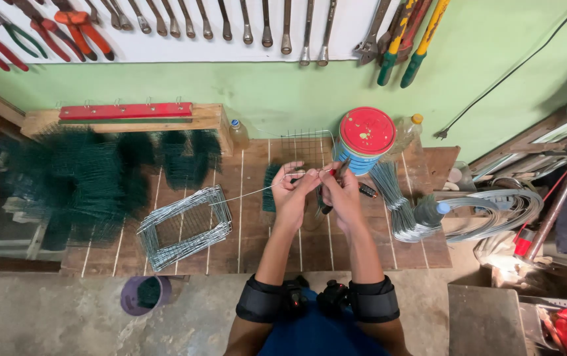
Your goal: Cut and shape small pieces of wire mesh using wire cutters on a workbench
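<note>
Dark green mesh (79, 178) crowds the left of the wooden bench (257, 250), its far edge blurred. Beside it lies a stack of rectangular wire frames (188, 226), with bare planks around. The left hand (291, 191) pinches a thin wire (247, 193) running leftward. The right hand (341, 191) grips dark-handled pliers (336, 177) on it, jaws hidden. Behind stands a red-lidded can (366, 140); wire bundles (395, 204) lie right.

Wire frames (188, 226) on bench (257, 250) left of hands; tin (366, 140) behind; wire bundle (395, 198) right.
</note>
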